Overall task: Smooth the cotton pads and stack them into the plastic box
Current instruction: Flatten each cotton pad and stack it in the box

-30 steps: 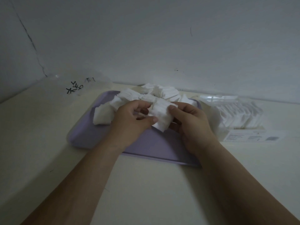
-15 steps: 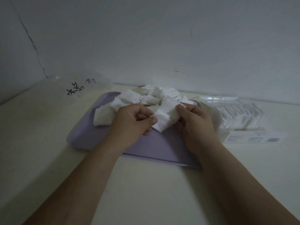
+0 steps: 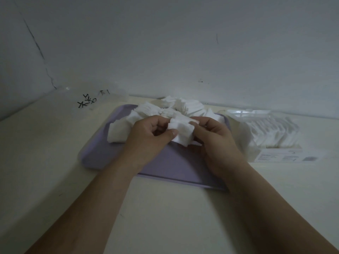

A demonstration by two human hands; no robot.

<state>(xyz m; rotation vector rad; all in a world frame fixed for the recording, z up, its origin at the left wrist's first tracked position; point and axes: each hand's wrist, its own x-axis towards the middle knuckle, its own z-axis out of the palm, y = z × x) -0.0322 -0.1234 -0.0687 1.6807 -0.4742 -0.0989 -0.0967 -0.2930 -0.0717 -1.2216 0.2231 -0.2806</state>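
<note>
A heap of white cotton pads (image 3: 180,107) lies on the far half of a lilac tray (image 3: 170,165). Over the tray's middle, my left hand (image 3: 148,138) and my right hand (image 3: 213,142) together hold a small bunch of cotton pads (image 3: 182,132). The left thumb and fingers pinch its left edge, and the right fingers pinch its right edge. To the right of the tray stands the clear plastic box (image 3: 264,132), with a row of pads standing upright inside it.
A white printed label (image 3: 286,157) lies flat in front of the box. A clear plastic bag with black writing (image 3: 88,101) sits at the back left by the wall. The pale table top extends to the left and front.
Both hands have kept hold of the bunch of pads and turned it slightly, with the fingers shifting along its edges. The heap and the box have not moved.
</note>
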